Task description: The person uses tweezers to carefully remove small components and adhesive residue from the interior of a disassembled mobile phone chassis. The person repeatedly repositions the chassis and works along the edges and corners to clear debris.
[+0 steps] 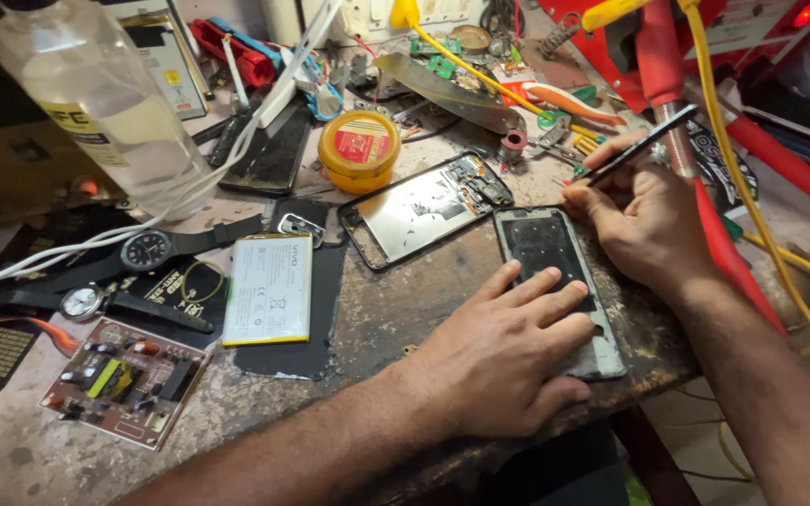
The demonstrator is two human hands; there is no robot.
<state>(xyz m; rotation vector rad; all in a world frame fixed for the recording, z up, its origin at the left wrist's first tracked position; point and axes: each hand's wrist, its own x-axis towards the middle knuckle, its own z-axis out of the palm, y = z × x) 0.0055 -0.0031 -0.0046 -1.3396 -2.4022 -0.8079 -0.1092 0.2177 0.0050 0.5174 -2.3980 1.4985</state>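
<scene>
Pressed flat by the left hand (pixel 508 351), a bare grey phone frame (pixel 555 272) lies on the scarred worktop (pixel 377 319) (cluttered); at 1 o'clock, right hand (pixel 644 220) fingers pinch a thin dark tool (pixel 635 145).

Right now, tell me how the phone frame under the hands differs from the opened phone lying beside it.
The phone frame is pinned flat by the left hand while the right hand works a thin tool at its top edge; the opened phone lies untouched. The frame's inside looks dark; the opened phone's shows a shiny plate with small parts at one end. The frame lies nearly square to the bench edge, the other is angled. Both lie flat, insides up.
</scene>
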